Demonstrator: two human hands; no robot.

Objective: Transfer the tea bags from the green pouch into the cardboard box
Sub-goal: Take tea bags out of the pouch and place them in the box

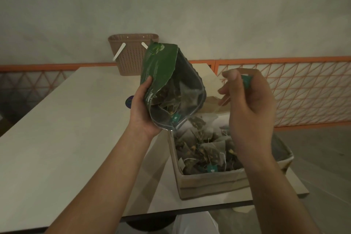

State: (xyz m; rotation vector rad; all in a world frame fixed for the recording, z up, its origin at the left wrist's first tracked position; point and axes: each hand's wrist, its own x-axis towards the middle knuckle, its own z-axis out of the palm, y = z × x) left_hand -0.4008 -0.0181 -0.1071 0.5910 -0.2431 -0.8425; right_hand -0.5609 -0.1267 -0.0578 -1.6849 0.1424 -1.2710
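My left hand grips the green pouch from its left side and holds it tilted, its open mouth facing me, above the table. Several tea bags show inside the pouch. My right hand hovers to the right of the pouch, over the cardboard box, and pinches a teal tea-bag tag between its fingers; the bag itself is hidden behind the hand. The open box sits on the table's right part and holds several tea bags with strings and teal tags.
A beige perforated basket stands at the far end of the pale table. A small dark round object lies behind my left hand. An orange mesh railing runs behind the table, which ends close on the box's right.
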